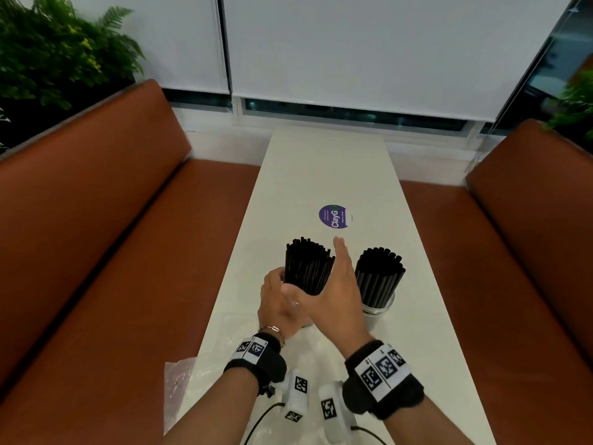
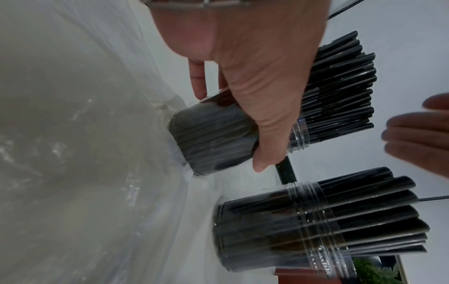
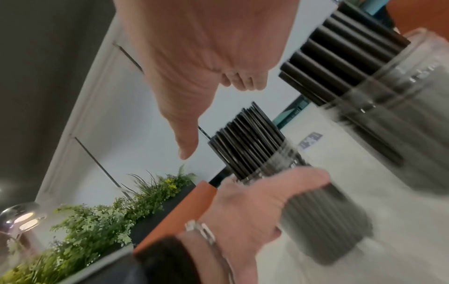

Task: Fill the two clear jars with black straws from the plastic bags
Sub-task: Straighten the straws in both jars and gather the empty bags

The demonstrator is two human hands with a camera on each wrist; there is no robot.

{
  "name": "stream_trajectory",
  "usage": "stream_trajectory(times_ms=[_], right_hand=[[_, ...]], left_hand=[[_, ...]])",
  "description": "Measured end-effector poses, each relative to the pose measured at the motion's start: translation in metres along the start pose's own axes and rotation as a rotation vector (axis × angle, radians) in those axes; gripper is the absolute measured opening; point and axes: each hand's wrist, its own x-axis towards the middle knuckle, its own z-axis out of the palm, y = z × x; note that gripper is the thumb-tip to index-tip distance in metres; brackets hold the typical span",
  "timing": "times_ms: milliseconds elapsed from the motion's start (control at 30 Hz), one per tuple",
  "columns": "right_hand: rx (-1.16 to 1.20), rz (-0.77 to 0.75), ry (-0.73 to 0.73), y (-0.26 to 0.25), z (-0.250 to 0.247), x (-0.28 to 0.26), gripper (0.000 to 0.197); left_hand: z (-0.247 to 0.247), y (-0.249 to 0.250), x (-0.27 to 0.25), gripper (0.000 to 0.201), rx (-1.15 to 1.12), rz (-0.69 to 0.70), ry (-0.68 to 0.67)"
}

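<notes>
Two clear jars stand on the white table, both packed with black straws. My left hand grips the left jar, thumb and fingers curled round its wall; thin straws stick up out of it. In the head view the hands hide that jar's glass. The right jar stands free with thicker straws in it. My right hand hovers flat and open between the two straw bundles, fingers straight, holding nothing. In the right wrist view the held jar and the free jar are both blurred.
Crumpled clear plastic bags lie on the table's near end, one hanging over the left edge. A purple round sticker lies beyond the jars. Brown benches flank the narrow table on both sides.
</notes>
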Motion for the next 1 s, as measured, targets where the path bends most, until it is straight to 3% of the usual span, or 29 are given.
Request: stream_trajectory(times_ms=[133, 300, 400, 567, 767, 933, 1000], right_hand=[[0.04, 0.061, 0.003, 0.007, 0.014, -0.006, 0.132], [0.071, 0.003, -0.018, 0.013, 0.011, -0.022, 0.123], [0.013, -0.019, -0.081, 0.028, 0.001, -0.043, 0.106], [-0.115, 0.027, -0.256, 0.076, -0.027, -0.077, 0.074], [-0.175, 0.234, -0.363, 0.117, -0.04, -0.107, 0.077], [-0.069, 0.418, -0.429, 0.127, -0.017, -0.117, 0.093], [-0.038, 0.462, -0.457, 0.126, -0.007, -0.116, 0.097]], left_hand=[[-0.002, 0.002, -0.003, 0.076, -0.069, 0.028, 0.009], [0.0, -0.001, -0.004, 0.082, -0.075, 0.082, 0.049], [-0.002, 0.008, -0.005, 0.1, -0.073, 0.064, 0.036], [-0.002, 0.011, -0.006, 0.115, -0.075, 0.036, 0.021], [-0.025, 0.003, -0.021, 0.155, -0.061, -0.007, -0.082], [-0.101, -0.035, -0.051, 0.109, 0.051, -0.163, 0.025], [-0.14, -0.079, -0.074, 0.108, 0.075, -0.303, 0.076]])
